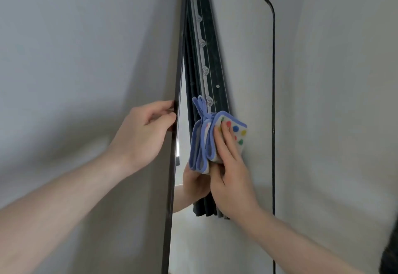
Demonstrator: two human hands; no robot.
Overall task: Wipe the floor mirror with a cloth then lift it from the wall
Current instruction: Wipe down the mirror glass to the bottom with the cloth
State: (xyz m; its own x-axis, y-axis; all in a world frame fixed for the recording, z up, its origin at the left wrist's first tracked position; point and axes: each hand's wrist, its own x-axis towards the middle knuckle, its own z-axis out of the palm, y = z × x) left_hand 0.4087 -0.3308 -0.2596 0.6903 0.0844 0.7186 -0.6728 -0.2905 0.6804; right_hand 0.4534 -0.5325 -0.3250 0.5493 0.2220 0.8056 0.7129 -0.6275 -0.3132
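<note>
Under my right hand (228,166) the folded cloth (215,142) is pressed flat-fingered onto the mirror (254,69) glass, so wiping is the step in hand. Left of that grip, my left hand (146,131) clasps the frame edge (175,123). Next I judge: finish wiping, then lift. Outward, wall (86,36) and reflected curtain (200,58); nothing blocks.

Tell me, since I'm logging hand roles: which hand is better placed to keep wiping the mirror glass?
The right hand: it presses the cloth flat on the mirror glass. The left hand grips the frame's left edge.
</note>
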